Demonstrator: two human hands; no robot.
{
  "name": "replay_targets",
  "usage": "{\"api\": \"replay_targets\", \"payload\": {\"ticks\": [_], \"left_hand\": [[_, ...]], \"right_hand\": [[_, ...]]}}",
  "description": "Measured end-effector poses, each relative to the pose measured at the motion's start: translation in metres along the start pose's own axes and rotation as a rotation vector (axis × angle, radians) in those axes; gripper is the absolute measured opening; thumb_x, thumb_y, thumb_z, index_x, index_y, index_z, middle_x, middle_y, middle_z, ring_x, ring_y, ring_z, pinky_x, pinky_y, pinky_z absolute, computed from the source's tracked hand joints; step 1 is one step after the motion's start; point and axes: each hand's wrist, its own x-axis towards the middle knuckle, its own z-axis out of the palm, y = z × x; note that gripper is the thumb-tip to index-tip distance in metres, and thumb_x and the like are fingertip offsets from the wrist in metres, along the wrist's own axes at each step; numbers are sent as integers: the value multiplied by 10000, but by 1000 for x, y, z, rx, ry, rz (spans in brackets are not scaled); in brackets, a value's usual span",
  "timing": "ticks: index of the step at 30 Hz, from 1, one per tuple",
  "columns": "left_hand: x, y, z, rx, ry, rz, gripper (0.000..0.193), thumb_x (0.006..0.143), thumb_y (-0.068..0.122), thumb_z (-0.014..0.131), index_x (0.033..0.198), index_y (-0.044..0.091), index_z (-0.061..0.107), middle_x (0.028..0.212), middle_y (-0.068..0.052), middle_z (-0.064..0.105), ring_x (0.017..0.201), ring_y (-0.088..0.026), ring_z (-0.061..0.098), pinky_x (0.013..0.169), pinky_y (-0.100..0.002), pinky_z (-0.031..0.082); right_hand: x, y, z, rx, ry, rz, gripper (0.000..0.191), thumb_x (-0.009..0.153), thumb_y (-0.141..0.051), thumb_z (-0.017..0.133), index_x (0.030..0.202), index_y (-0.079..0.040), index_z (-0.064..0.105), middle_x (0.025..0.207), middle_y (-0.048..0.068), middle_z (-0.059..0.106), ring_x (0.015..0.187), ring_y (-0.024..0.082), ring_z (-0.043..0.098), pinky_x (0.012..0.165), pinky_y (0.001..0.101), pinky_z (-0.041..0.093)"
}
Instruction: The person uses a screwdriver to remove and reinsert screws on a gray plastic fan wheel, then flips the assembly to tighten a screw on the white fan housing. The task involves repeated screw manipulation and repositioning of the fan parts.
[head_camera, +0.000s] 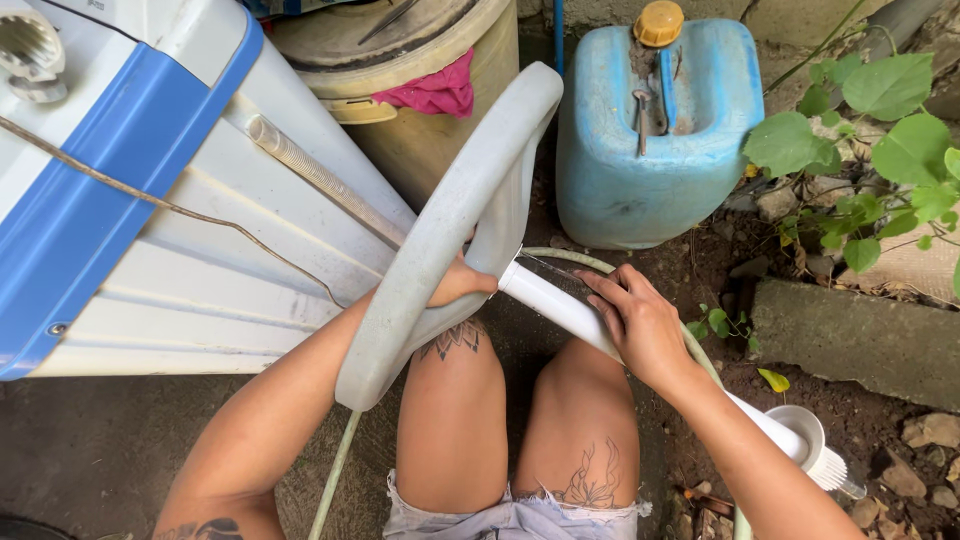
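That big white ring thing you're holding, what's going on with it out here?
A person crouches outdoors on bare ground, the left hand holding a white plastic ring upright at its inner edge. The right hand grips a white brush handle whose end meets the ring. A tilted white and blue washing machine stands to the left, a blue jerrycan just beyond.

No packages, labels, signs or screens

Nothing of that kind shows anywhere, near or far (the blue jerrycan (650, 140), far right, looks unlabelled).
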Motion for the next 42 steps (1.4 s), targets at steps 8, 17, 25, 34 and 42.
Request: {"api": "replay_targets", "payload": {"ticks": [8,17,25,34,42], "left_hand": [[5,1,4,-80,-79,-63,629,660,260,818,1225,13,690,1160,-172,723,1123,-253,680,987,-356,509],[-21,37,-7,-63,-82,-228,534,680,235,780,1177,43,737,1078,-185,740,1033,-286,725,889,-396,558],[-49,57,-13,-67,106,-14,637,682,186,811,1270,1,651,1176,-195,701,1147,-274,657,986,-376,505],[-48,45,-12,-85,80,118,562,626,160,817,1135,-22,665,999,-148,715,978,-207,680,885,-338,535],[-23,30,17,-29,5,339,331,683,103,820,991,10,742,937,-154,751,906,-256,714,819,-369,575]], "right_hand": [[-4,3,4,-2,46,-17,357,914,-116,676,1267,-155,710,957,112,585,876,313,633,742,450,532],[-15,13,27,298,177,-89,355,847,44,721,1175,18,587,1072,163,559,960,314,642,797,404,538],[-30,15,51,268,563,-135,245,824,102,775,1043,1,737,1050,124,668,953,245,689,827,341,569],[-56,21,82,301,451,-49,196,923,-30,723,1098,36,665,988,155,621,897,263,646,775,369,537],[-58,42,79,681,90,454,294,1131,-284,538,1102,-22,669,844,92,560,782,194,497,700,307,416]]}}
